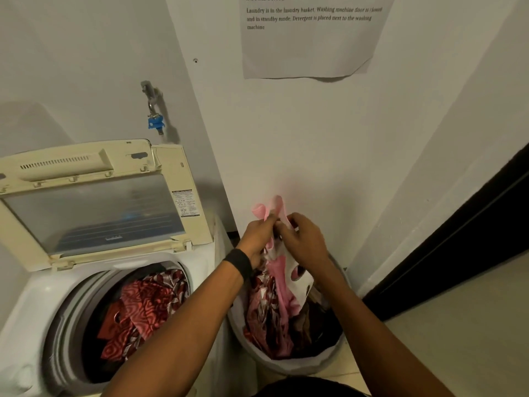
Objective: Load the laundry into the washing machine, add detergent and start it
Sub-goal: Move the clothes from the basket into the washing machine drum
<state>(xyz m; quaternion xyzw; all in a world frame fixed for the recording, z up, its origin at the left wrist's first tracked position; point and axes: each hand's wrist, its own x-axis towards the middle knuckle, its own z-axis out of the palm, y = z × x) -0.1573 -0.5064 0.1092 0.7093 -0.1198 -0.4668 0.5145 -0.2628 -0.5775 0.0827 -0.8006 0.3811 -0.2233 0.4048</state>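
Both arms are reaching forward over the laundry basket [286, 365], the left hand [259, 236] and right hand [307, 239] meeting with curled fingers, pinching a pink and white garment [282, 285] that is hanging into the basket, beside the open-lidded washing machine [37, 296] containing red patterned clothes [143, 305].

The washing machine [37, 296], a white top-loader, stands at the left with its cream lid [94, 207] swung up and leaning back toward the wall. In its round drum lie red patterned cloths [143, 308], loosely heaped. Just right of the machine a round grey laundry basket [286, 366] sits on the floor, filled with crumpled clothes [259, 316] in dark red, white and brown. A pink and white garment [282, 282] is lifted partly out of the basket, its lower end trailing into the pile. Its top is bunched between the left hand [259, 234] and right hand [305, 239], whose fingers pinch it.
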